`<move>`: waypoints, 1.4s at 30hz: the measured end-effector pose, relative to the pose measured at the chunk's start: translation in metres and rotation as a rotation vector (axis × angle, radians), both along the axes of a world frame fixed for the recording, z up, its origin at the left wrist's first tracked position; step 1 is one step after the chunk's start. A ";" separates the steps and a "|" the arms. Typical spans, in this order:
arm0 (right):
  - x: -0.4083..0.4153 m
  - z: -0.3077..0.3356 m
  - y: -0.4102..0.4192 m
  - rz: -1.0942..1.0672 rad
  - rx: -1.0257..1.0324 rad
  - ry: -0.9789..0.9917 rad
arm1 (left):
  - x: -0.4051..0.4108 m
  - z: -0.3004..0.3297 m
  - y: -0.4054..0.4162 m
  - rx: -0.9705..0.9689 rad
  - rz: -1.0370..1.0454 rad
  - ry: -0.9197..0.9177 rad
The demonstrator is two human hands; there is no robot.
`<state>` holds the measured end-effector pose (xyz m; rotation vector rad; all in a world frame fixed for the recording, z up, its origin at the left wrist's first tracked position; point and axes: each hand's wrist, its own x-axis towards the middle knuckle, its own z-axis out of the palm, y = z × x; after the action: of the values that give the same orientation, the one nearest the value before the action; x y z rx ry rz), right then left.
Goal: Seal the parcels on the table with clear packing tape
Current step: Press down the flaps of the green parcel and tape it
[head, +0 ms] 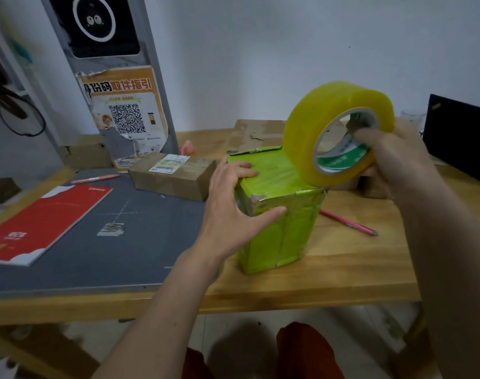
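"取件指引" in orange and a QR code on the torn poster (126, 116)

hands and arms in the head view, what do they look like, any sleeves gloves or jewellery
Both are bare: the left hand and right hand wear no gloves, and no rings, watch or bracelet show. No sleeve shows on either forearm. Below the table edge, rust-red clothing covers the lap.
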<state>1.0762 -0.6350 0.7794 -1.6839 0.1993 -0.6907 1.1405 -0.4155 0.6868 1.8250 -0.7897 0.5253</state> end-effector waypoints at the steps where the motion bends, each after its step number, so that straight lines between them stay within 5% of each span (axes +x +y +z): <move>1: -0.001 0.002 0.000 -0.041 -0.065 -0.010 | 0.000 0.000 0.001 -0.003 0.003 -0.002; 5: -0.004 0.008 -0.018 -0.205 -0.280 -0.049 | 0.001 0.000 0.001 -0.026 0.019 -0.042; 17: 0.002 -0.012 -0.041 -0.188 -0.277 0.085 | 0.002 0.000 0.000 0.014 -0.001 -0.034; 23: 0.002 -0.054 -0.035 -0.124 0.024 0.186 | 0.000 0.003 0.001 0.038 0.016 -0.046; 27: 0.002 -0.061 -0.034 -0.109 0.139 0.194 | -0.018 0.016 -0.010 0.145 0.112 0.104; 31: 0.004 -0.048 -0.033 -0.059 0.153 0.185 | -0.025 0.017 -0.022 -0.124 0.195 0.178; 35: 0.004 -0.014 -0.017 0.066 0.241 -0.073 | -0.029 -0.002 -0.030 -0.458 0.144 0.302; 38: 0.008 0.008 0.008 0.038 0.057 -0.157 | -0.034 -0.027 -0.035 -0.473 0.079 0.428; 42: 0.018 -0.008 0.037 0.038 -0.262 -0.019 | -0.029 -0.059 -0.022 -0.315 0.073 0.593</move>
<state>1.0941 -0.5976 0.7714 -1.9251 0.0641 -0.7279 1.1113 -0.4376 0.6279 1.5922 -0.2215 0.1221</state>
